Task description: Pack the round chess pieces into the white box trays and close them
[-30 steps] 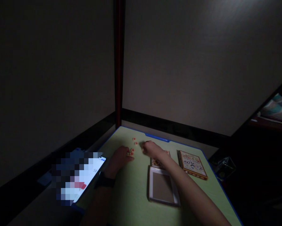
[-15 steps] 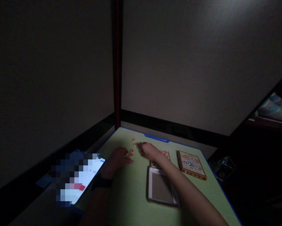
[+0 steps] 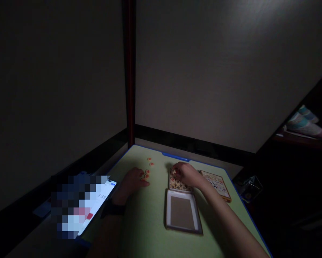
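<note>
Several round wooden xiangqi pieces [image 3: 147,172] with red characters lie in a loose line on the green tabletop. My left hand [image 3: 132,182] rests just left of the nearer ones, thumb and fingers spread around them. Over the far part of an open shallow box [image 3: 170,186] is my right hand [image 3: 186,173], its fingertips pinched on a xiangqi piece, partly hidden. More xiangqi pieces [image 3: 177,184] fill the box beneath the hand. Its lid [image 3: 184,213] lies toward me, inside facing up.
A printed flat box [image 3: 214,184] lies at the right, partly behind my right forearm. At the left table edge is a lit phone [image 3: 96,200] with a timer. The green folding table [image 3: 150,229] stands in a wall corner.
My right hand has moved right, from beside the loose pieces to above the box, and the piece by its fingers has left the tabletop. My left hand stays nearly in place.
</note>
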The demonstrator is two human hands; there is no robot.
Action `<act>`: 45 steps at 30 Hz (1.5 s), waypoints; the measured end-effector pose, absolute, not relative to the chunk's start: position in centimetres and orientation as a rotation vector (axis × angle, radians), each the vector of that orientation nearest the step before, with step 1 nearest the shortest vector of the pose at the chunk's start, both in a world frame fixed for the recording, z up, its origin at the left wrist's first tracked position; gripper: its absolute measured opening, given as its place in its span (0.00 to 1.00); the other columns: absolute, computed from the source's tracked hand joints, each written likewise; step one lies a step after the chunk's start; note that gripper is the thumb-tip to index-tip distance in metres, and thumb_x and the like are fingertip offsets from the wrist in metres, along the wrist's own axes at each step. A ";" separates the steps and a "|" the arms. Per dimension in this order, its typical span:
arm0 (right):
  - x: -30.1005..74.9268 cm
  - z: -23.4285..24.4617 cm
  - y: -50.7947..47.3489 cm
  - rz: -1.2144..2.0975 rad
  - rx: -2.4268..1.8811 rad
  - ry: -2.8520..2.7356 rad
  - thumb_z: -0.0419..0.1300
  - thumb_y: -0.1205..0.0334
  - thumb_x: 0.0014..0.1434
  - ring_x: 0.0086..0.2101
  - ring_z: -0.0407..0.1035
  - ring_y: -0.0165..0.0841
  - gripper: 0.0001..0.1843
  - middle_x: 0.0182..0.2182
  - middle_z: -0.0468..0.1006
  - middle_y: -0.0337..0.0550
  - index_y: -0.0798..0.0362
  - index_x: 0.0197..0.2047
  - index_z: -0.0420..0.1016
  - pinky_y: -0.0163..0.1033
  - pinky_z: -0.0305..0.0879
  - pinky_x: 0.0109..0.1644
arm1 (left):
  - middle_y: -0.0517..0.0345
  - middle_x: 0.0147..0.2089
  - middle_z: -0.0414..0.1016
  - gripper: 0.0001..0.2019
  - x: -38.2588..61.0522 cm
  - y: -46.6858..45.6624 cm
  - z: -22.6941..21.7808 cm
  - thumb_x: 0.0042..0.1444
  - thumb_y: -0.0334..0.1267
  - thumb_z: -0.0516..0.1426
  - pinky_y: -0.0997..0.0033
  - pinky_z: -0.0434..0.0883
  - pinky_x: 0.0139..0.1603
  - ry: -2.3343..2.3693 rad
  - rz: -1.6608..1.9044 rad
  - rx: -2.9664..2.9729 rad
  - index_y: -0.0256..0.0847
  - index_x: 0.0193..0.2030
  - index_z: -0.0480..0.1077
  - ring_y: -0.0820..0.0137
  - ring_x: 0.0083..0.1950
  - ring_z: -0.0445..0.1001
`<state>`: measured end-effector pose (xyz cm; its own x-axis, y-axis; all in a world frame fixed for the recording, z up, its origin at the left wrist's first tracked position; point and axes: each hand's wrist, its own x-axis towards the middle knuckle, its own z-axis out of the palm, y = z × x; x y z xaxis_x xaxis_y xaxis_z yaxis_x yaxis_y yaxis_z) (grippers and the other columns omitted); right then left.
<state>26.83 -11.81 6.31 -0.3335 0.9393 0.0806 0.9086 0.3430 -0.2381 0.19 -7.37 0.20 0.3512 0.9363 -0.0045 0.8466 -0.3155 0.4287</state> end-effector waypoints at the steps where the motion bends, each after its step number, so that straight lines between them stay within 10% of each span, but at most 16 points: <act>1: 27.5 6.0 -12.5 0.218 -1.703 -2.392 0.58 0.70 0.58 0.36 0.71 0.34 0.11 0.37 0.80 0.49 0.56 0.42 0.80 0.35 0.60 0.40 | 0.50 0.47 0.79 0.16 0.2 -7.3 0.1 0.48 0.44 0.66 0.68 0.69 0.49 1.566 0.351 2.274 0.39 0.42 0.77 0.60 0.48 0.76; 9: 28.3 3.2 -15.4 0.250 -1.730 -2.371 0.56 0.71 0.62 0.47 0.72 0.38 0.14 0.46 0.78 0.54 0.56 0.50 0.76 0.37 0.63 0.51 | 0.47 0.50 0.77 0.18 0.4 -7.4 0.1 0.52 0.42 0.63 0.66 0.69 0.52 1.550 0.352 2.299 0.37 0.48 0.77 0.60 0.49 0.75; 37: 29.9 4.2 -14.3 0.281 -1.682 -2.236 0.62 0.75 0.52 0.37 0.73 0.34 0.11 0.37 0.80 0.47 0.55 0.37 0.81 0.34 0.64 0.42 | 0.48 0.46 0.77 0.12 1.2 -7.8 0.2 0.57 0.44 0.61 0.67 0.69 0.48 1.629 0.318 2.348 0.37 0.42 0.75 0.62 0.46 0.75; 45: 22.2 5.0 -5.9 0.255 -1.492 -2.473 0.59 0.73 0.59 0.52 0.71 0.38 0.21 0.52 0.77 0.53 0.56 0.56 0.76 0.39 0.64 0.57 | 0.49 0.49 0.75 0.09 1.8 -8.6 0.4 0.64 0.39 0.54 0.69 0.68 0.48 1.639 0.302 2.395 0.40 0.46 0.72 0.65 0.48 0.75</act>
<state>22.22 -5.90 5.00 -0.4493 0.8859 0.1151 0.8438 0.4631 -0.2711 1.82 -8.55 0.41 0.3554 0.9337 0.0428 0.8878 -0.3516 0.2970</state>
